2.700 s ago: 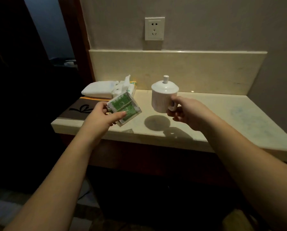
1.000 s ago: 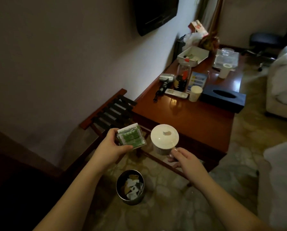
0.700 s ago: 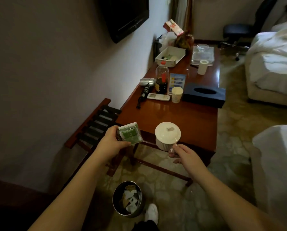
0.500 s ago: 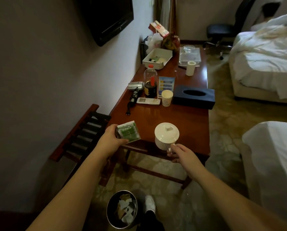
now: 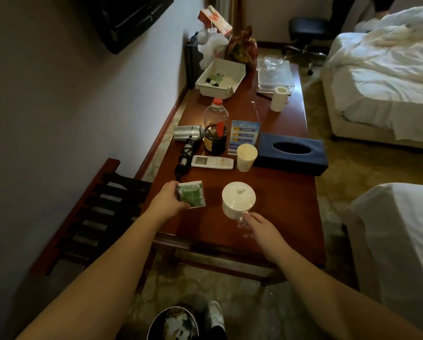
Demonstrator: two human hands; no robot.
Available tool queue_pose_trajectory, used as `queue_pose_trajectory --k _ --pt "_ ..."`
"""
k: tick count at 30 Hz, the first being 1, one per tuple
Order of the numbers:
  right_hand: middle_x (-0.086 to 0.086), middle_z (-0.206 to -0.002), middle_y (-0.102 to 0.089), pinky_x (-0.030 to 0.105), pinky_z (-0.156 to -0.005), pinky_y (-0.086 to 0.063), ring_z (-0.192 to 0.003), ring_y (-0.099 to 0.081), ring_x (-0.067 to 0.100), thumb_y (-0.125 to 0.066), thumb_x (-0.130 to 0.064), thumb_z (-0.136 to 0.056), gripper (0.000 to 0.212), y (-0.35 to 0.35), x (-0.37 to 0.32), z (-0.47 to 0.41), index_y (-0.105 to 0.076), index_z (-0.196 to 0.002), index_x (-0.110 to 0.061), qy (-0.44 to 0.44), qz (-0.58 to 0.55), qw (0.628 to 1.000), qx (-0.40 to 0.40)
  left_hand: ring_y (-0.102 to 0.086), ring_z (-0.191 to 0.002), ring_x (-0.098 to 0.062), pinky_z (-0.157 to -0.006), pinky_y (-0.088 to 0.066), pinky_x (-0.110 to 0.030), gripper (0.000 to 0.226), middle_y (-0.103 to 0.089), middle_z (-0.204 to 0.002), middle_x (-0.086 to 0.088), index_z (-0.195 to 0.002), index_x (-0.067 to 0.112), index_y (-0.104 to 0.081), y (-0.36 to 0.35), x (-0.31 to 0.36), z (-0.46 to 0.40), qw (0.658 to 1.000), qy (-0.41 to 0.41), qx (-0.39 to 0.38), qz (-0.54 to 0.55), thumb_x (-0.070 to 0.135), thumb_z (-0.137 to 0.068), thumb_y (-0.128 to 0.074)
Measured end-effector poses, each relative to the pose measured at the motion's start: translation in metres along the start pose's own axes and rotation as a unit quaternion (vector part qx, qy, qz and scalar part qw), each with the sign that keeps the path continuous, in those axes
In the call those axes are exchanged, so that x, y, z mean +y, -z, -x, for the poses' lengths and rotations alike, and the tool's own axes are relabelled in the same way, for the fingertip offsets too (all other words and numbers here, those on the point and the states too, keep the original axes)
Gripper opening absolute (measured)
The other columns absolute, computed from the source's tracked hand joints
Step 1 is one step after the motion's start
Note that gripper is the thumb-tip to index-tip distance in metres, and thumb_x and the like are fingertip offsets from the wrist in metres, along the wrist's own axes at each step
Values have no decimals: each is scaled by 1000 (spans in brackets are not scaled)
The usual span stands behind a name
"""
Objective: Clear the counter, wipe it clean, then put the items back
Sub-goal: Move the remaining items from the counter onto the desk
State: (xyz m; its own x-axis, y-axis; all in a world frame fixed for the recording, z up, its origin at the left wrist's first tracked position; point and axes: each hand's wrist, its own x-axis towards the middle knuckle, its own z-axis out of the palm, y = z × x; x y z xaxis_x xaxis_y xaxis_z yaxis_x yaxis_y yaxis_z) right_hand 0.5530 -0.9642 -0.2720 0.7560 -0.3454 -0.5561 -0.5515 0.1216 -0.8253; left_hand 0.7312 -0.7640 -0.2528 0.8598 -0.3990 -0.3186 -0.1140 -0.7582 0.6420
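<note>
My left hand (image 5: 167, 201) grips a small stack of green-and-white tea packets (image 5: 191, 198) low over the near end of a red-brown wooden desk (image 5: 274, 200). My right hand (image 5: 257, 224) holds a white lidded mug (image 5: 238, 202) by its handle, just to the right of the packets. I cannot tell whether the mug's base touches the desk. The counter is out of view.
Further along the desk lie a white remote (image 5: 212, 162), a paper cup (image 5: 246, 154), a dark blue tissue box (image 5: 291, 153), a bottle (image 5: 215, 128), a hair dryer (image 5: 188, 137) and a white tray (image 5: 220, 78). A luggage rack (image 5: 100, 209) stands left, a bin (image 5: 173, 323) below, beds right.
I turned from the stone counter to the wooden desk, carrying the packets and mug. Both hands have moved forward and lower over the desk's near end.
</note>
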Motion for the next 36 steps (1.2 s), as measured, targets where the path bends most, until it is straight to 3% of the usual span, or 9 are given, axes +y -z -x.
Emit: queue_pose_trajectory --k 7,14,22,27,33,36 --pt "-5 -115 -62 31 -87 -50 -107 -59 9 -45 -39 -99 38 -25 -11 -56 -49 -132 -20 -25 -23 999 25 -57 -112 -21 -86 -46 -31 65 -54 -130 -2 -133 18 -47 -10 -10 -63 999 7 -32 -30 17 -77 -79" --pt "-1 -118 -63 33 -89 -51 -108 -60 10 -49 -39 -97 46 -37 -14 -94 -46 -138 -16 -47 -71 996 40 -53 -120 -23 -99 -46 -39 72 -49 -139 -3 -141 16 -42 -12 -14 -96 997 4 -47 -64 15 -78 -78" --pt "1 -121 -60 32 -88 -52 -111 -59 12 -50 -36 -97 53 -42 -11 -112 -39 -144 -13 -54 -80 994 42 -53 -117 -25 -93 -45 -37 57 -47 -137 -5 -134 16 -47 -20 -16 -112 995 -15 -49 -84 13 -83 -72" --pt "-6 -113 -60 30 -86 -52 -111 -57 11 -49 -36 -98 49 -45 -12 -117 -40 -142 -16 -57 -73 995 36 -51 -121 -28 -96 -45 -40 64 -39 -144 -6 -144 17 -37 -24 -19 -119 992 -11 -53 -111 12 -87 -66" --pt "-2 -127 -57 30 -85 -52 -114 -55 13 -48 -37 -98 46 -47 -18 -121 -42 -139 -18 -64 -40 997 25 -49 -123 -32 -94 -45 -41 67 -28 -152 -9 -150 17 -26 -28 -16 -121 991 5 -42 -125 1 -91 -51" --pt "-3 -130 -54 32 -86 -52 -112 -55 13 -49 -43 -96 48 -44 -20 -119 -42 -139 -22 -64 11 998 27 -50 -122 -32 -92 -45 -41 69 -31 -149 -10 -151 17 -23 -28 -12 -118 993 11 -34 -108 3 -91 -55"
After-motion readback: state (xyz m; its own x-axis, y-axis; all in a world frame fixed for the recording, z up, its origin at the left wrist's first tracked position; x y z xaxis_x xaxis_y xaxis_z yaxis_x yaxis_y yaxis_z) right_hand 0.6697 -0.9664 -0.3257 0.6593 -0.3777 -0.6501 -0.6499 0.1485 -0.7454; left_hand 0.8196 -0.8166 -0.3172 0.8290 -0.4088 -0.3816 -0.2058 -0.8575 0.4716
